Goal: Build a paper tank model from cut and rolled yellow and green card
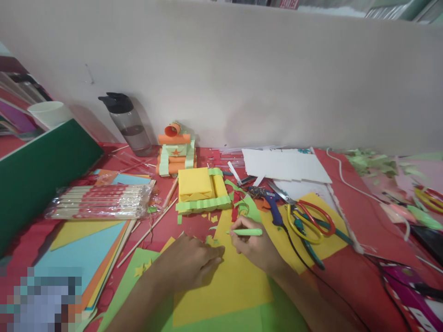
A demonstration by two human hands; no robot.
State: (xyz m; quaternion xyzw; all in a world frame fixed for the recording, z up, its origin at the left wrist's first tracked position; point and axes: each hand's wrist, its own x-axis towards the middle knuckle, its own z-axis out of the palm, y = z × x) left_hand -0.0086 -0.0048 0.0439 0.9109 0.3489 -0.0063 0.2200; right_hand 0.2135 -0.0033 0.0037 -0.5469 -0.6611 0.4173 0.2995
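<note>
My right hand (254,244) grips a light green pen (252,232), its tip low over a yellow paper sheet (224,295). On the same sheet rests my left hand (192,260), fingers out and palm down, holding nothing. Green sheets (221,320) lie beneath the yellow one. Just beyond my hands is a paper model with a yellow box (194,183) and green corrugated strips (204,204) along its sides. Small yellow star cut-outs (140,269) lie left of my left wrist.
Right of my hands are a blue glue gun (273,207) and scissors (311,221) with red and yellow handles. An orange-green paper model (176,150) and a water bottle (129,127) stand by the white wall. Wrapped sticks (100,201) lie left, below a green board (51,170).
</note>
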